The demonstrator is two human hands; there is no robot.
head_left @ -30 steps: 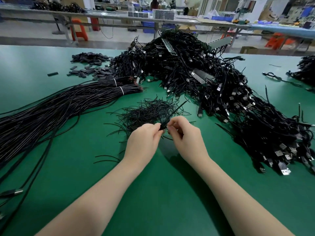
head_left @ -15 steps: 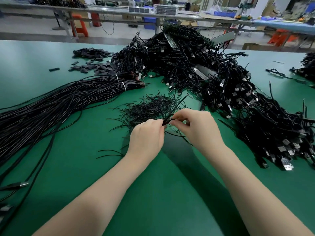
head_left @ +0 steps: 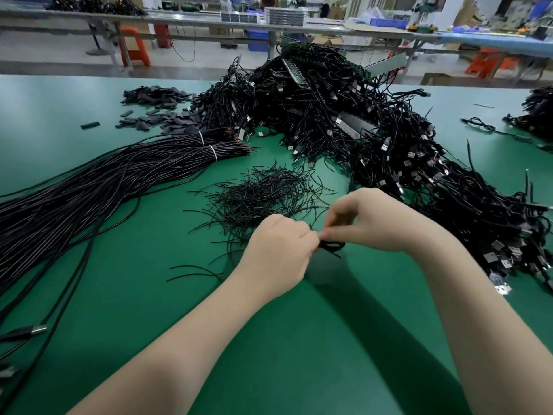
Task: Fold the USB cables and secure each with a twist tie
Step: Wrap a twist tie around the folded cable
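Note:
My left hand [head_left: 278, 253] and my right hand [head_left: 374, 220] meet over the green table, fingertips together. Between them they pinch a small black folded USB cable [head_left: 330, 245] with a twist tie around it; most of it is hidden by my fingers. Just beyond the hands lies a loose heap of black twist ties [head_left: 263, 193]. A long bundle of straight black cables [head_left: 89, 190], bound with white ties, stretches to the left. A big pile of folded USB cables [head_left: 374, 139] fills the middle and right of the table.
Small flat black pieces [head_left: 155, 106] lie scattered at the far left. Another cable heap [head_left: 535, 112] sits at the right edge. Loose USB plugs [head_left: 27, 330] lie at the near left. Green table surface [head_left: 299, 339] shows under my forearms. Benches and orange stools stand behind.
My right hand has turned over above the cable, its fingers now curled downward. The tie end that stuck up a second ago is no longer seen. The camera tilted slightly.

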